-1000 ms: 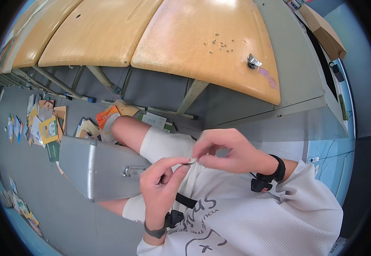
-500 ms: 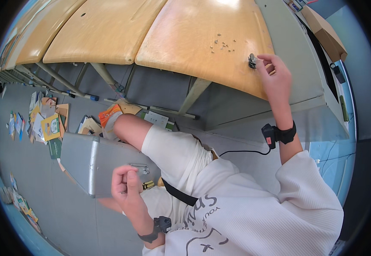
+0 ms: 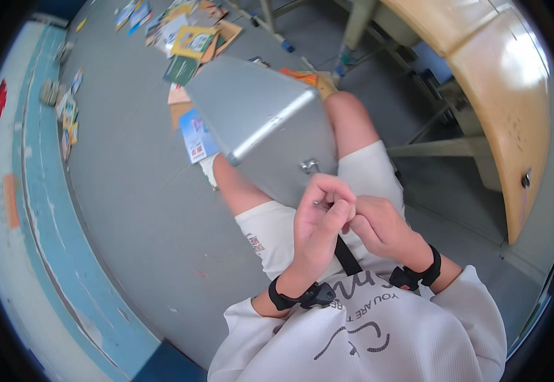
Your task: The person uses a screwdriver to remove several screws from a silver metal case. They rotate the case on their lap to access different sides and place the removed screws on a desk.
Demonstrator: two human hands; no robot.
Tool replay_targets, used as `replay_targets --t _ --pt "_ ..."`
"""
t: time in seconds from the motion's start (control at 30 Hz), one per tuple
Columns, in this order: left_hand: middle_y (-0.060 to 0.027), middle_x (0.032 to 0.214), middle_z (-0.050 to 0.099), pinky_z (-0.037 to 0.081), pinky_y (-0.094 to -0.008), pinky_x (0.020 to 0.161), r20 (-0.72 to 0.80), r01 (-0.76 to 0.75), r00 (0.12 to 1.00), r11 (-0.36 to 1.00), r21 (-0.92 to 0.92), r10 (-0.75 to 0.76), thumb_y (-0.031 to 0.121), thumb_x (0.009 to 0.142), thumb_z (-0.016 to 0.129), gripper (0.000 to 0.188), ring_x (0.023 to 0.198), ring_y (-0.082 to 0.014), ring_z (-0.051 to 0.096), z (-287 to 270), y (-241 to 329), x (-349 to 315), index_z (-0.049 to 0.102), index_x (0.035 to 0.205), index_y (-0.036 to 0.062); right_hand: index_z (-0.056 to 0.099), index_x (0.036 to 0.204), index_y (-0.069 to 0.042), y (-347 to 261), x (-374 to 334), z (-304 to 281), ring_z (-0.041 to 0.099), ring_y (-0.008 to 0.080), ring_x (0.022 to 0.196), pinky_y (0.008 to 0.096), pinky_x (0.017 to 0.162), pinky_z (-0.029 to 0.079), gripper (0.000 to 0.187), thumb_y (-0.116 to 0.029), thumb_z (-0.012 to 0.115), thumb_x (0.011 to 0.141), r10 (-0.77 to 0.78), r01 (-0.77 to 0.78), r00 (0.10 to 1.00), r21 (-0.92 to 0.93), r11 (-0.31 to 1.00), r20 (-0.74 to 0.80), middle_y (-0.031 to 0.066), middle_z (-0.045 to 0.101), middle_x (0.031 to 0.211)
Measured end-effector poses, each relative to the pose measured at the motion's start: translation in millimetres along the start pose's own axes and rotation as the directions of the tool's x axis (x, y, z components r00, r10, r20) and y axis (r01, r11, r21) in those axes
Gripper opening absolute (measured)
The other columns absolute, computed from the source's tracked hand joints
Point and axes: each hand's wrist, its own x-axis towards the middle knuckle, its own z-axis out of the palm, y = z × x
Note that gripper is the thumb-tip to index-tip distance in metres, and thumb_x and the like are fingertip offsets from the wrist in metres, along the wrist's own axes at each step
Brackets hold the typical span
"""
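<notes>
My left hand (image 3: 318, 226) is curled in front of my lap, its thumb bent over toward the fingers. A small shiny metal piece (image 3: 319, 204) shows in its palm, too small to name. My right hand (image 3: 382, 230) meets it there, with pinched fingertips touching the left thumb and fingers; whatever lies between them is hidden. Just beyond the hands, a silver metal case (image 3: 270, 121) rests between my legs, a metal latch (image 3: 309, 167) on its near face. On the wooden desktop (image 3: 481, 76) at right sit a small dark metallic cluster (image 3: 526, 180) and several tiny bits (image 3: 518, 130).
Books and papers (image 3: 194, 43) lie heaped on the grey floor past the case. A blue booklet (image 3: 198, 135) is beside my left leg. Desk legs (image 3: 442, 148) stand at right. A blue and white wall (image 3: 54, 165) runs along the left.
My right hand has come away from the metallic cluster on the desk and down to my left hand over my lap. The view has swung left.
</notes>
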Motion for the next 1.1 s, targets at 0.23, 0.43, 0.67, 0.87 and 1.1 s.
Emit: replay_targets --t 0.23,0.43,0.67,0.87,1.1 --pt "-0.0083 0.108 0.053 0.041 -0.0289 0.094 -0.204 -0.391 0.873 0.886 0.248 0.442 0.015 0.096 0.058 0.037 0.108 -0.0168 0.052 -45.5 33.2 6.4 0.042 0.126 0.0023 0.063 0.094 -0.001 -4.0 46.9 21.9 0.061 0.0325 0.061 0.0385 0.058 0.048 0.010 -0.009 0.062 0.088 0.046 -0.045 0.992 -0.007 0.999 0.115 0.0137 0.061 0.071" --pt "-0.0110 0.118 0.054 0.039 -0.0334 0.102 -0.639 -0.005 0.685 0.879 0.477 0.351 0.022 0.092 0.067 0.053 0.119 -0.0223 0.050 -141.4 26.6 14.3 0.040 0.132 -0.0020 0.070 0.096 -0.003 9.8 116.9 8.8 0.060 0.0158 0.070 0.0274 0.064 0.048 0.015 -0.002 0.066 0.082 -0.023 -0.032 0.973 -0.235 0.971 -0.228 0.0081 0.061 0.084" --pt "-0.0077 0.118 0.061 0.044 -0.0283 0.096 -0.250 -0.081 0.966 0.996 -0.036 0.069 0.018 0.087 0.075 0.054 0.110 -0.0130 0.056 -164.7 4.2 40.3 0.051 0.130 -0.0050 0.069 0.114 -0.007 1.3 163.3 13.2 0.062 0.0182 0.085 0.0274 0.072 0.050 0.038 -0.002 0.071 0.076 -0.152 0.105 0.981 -0.329 0.938 -0.121 0.0071 0.058 0.118" --pt "-0.0061 0.116 0.063 0.046 -0.0275 0.095 -0.223 -0.041 0.975 0.992 -0.123 0.012 0.017 0.082 0.080 0.053 0.105 -0.0124 0.059 -171.7 -3.8 53.3 0.057 0.125 -0.0025 0.070 0.108 -0.006 6.8 182.5 11.3 0.062 0.0171 0.086 0.0267 0.071 0.050 0.035 -0.002 0.075 0.074 -0.196 0.127 0.973 -0.426 0.896 -0.122 0.0042 0.064 0.107" --pt "-0.0059 0.117 0.066 0.047 -0.0289 0.094 -0.162 -0.014 0.987 0.982 -0.186 -0.017 0.016 0.081 0.080 0.055 0.106 -0.0142 0.062 -183.0 -12.9 50.9 0.057 0.128 -0.0006 0.072 0.099 -0.003 0.4 181.8 11.6 0.060 0.0153 0.081 0.0246 0.068 0.048 0.028 0.002 0.075 0.072 -0.148 0.093 0.982 -0.391 0.916 -0.113 0.0044 0.065 0.098"
